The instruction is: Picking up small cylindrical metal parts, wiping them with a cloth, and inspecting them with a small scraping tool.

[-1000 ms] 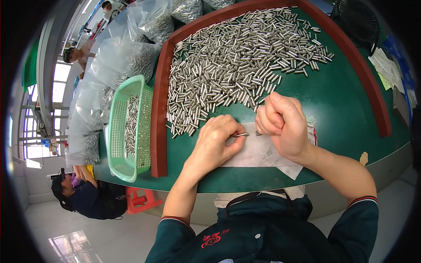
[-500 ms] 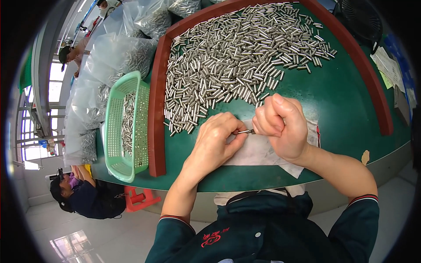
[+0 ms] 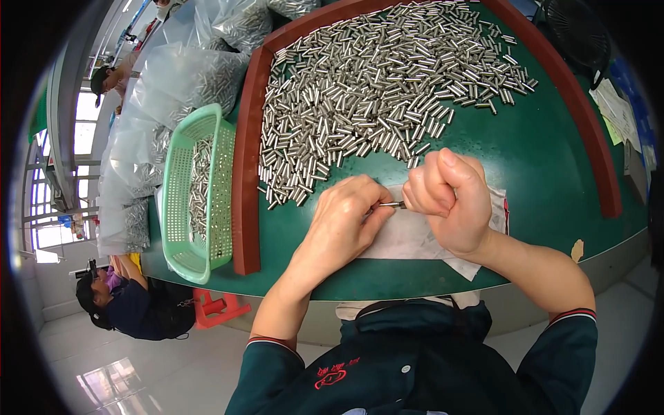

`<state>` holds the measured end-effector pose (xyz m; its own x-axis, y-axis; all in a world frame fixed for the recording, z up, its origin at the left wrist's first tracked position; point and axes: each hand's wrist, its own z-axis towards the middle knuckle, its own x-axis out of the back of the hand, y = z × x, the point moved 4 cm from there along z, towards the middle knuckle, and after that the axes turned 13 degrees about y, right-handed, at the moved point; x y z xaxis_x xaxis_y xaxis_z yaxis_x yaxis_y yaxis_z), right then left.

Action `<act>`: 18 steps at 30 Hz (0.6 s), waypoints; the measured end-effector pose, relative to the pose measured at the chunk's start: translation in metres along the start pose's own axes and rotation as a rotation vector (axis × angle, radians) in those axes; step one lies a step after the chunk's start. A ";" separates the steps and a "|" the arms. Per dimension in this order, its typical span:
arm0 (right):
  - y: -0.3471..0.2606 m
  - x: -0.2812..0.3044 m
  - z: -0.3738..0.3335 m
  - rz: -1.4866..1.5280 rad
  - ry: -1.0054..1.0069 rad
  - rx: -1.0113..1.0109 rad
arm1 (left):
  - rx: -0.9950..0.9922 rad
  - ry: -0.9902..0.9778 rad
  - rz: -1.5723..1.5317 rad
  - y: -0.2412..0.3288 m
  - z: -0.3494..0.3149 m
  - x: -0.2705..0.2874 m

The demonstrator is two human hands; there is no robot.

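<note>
A small shiny metal pin point(image 3: 389, 205) bridges the gap between my two hands. Pinched between thumb and fingers, its near end sits in my left hand point(image 3: 346, 214). My right hand point(image 3: 449, 197) is curled in a fist at the pin's other end, where a darker bit shows; what this fist holds is hidden by the fingers. Under both hands lies a white cloth point(image 3: 404, 238) on the green tabletop point(image 3: 539, 166). Just beyond them spreads a large heap of short metal pins point(image 3: 373, 90).
A dark red raised border point(image 3: 247, 173) fences the heap. To its left stands a light green basket point(image 3: 176, 228) with more pins, beside clear bags point(image 3: 187, 79) of metal parts. A black fan point(image 3: 574, 31) is at the far right. Other people sit at left, one near a red stool point(image 3: 218, 308).
Both hands keep their grip and place over the cloth, with the pin still between them. The whole view has shifted very slightly.
</note>
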<state>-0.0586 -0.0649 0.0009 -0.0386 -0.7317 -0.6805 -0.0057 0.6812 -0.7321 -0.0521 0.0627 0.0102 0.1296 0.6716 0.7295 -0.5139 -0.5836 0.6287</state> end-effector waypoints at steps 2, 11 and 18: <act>0.000 -0.002 -0.002 -0.022 -0.004 0.017 | -0.004 0.026 -0.018 0.001 0.000 0.001; 0.001 -0.010 -0.008 -0.097 0.023 0.056 | 0.003 -0.002 0.023 0.008 0.003 0.003; -0.003 -0.002 -0.001 -0.022 0.029 0.042 | 0.108 -0.001 -0.037 0.002 0.002 0.002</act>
<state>-0.0593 -0.0655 0.0049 -0.0679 -0.7449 -0.6637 0.0348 0.6630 -0.7478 -0.0514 0.0616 0.0136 0.1477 0.6934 0.7053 -0.4144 -0.6041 0.6807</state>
